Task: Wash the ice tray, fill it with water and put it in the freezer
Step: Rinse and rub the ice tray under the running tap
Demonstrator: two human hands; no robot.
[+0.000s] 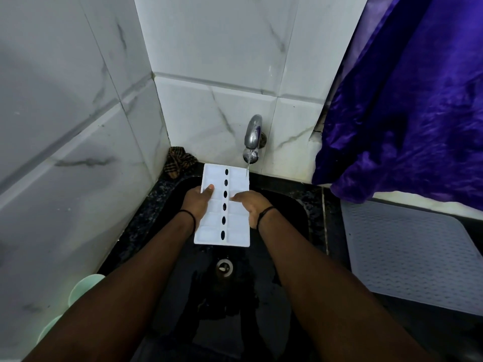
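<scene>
A white ice tray [235,178] with two rows of cells and a line of oval holes down its middle is held over the black sink [300,212]. My left hand [196,202] grips its left edge, thumb on top. On the tray's right half my right hand [251,205] lies with its fingers pressed on the cells. A thin stream of water runs from the chrome tap [253,133] onto the tray's far right corner.
The sink drain [224,267] lies below the tray. A brown checked cloth [179,162] sits in the back left corner. A grey ribbed mat [413,252] covers the counter on the right, under a purple curtain [407,105]. Pale green cups [83,288] stand at lower left. Marble tiles wall the back and left.
</scene>
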